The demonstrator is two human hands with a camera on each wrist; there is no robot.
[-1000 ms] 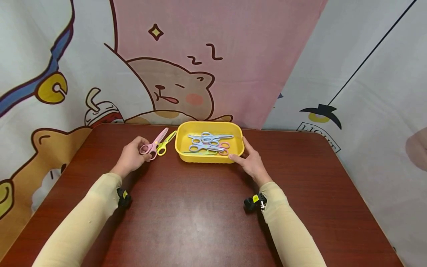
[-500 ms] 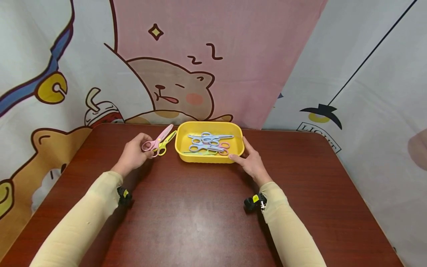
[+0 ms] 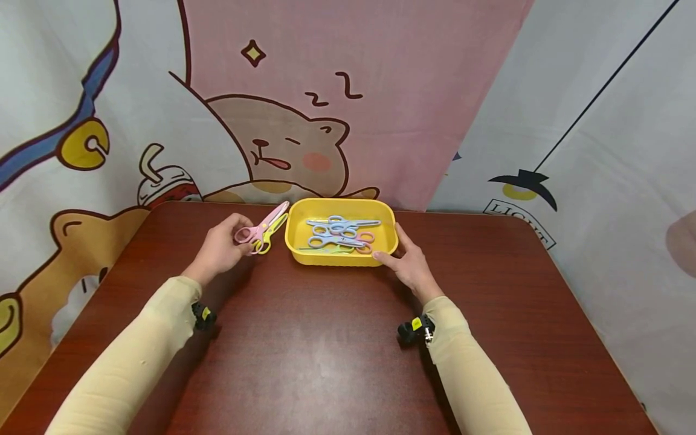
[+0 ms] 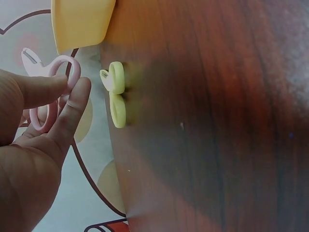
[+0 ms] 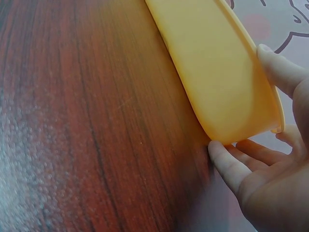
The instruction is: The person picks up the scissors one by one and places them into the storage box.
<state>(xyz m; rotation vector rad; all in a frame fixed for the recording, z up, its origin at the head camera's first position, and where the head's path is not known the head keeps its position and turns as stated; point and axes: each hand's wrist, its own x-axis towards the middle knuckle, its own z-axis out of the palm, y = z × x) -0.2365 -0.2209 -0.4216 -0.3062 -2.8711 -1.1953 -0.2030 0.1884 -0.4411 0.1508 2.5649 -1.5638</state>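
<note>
Your left hand [image 3: 220,249] pinches the pink scissors [image 3: 260,226] by a handle ring, thumb and forefinger closed on it, and holds them lifted just left of the yellow tray [image 3: 341,258], blades pointing toward its near-left corner. Under them the yellow scissors [image 3: 270,235] lie flat on the table [image 3: 326,350], close beside the tray. Your right hand [image 3: 410,263] rests on the tray's right end, fingers loosely spread, thumb on the rim and fingertips at the base. Inside the tray lies a heap of blue, pink and green scissors [image 3: 339,232].
</note>
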